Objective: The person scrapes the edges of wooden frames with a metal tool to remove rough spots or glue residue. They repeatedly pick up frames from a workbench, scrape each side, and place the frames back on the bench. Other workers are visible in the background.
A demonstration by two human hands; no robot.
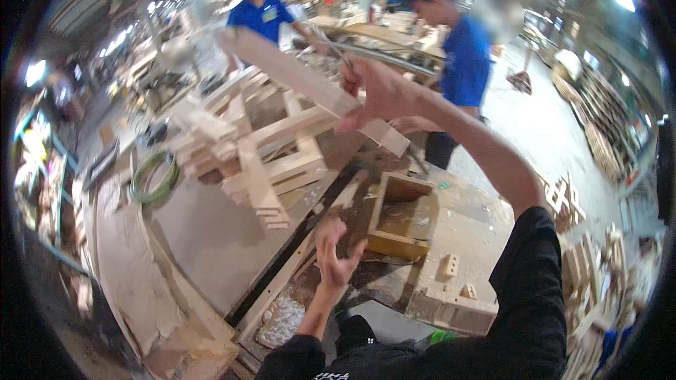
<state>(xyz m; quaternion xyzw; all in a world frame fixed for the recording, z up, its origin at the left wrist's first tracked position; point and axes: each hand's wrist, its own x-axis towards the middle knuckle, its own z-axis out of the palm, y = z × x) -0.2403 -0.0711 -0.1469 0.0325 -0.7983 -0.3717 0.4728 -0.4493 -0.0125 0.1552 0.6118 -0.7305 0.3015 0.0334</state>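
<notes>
My right hand [377, 95] is raised over the far side of the bench, closed around a long pale wooden board [296, 70]. The board slants from upper left down toward the right and is smeared by motion. Lower and nearer, my left hand [334, 253] holds nothing, its thumb and fingers apart. Just right of it sits an open wooden box [400, 245] with a hollow middle. Beyond the left hand, slotted wooden pieces [260, 179] lie in a loose pile under the board.
A green coil [155, 177] lies on the bench's left side. Small drilled wooden blocks [451, 265] rest on the worktop [458, 225] at right. Near my left forearm is a tray of white paste [282, 320]. Two people in blue shirts [465, 56] stand across the bench.
</notes>
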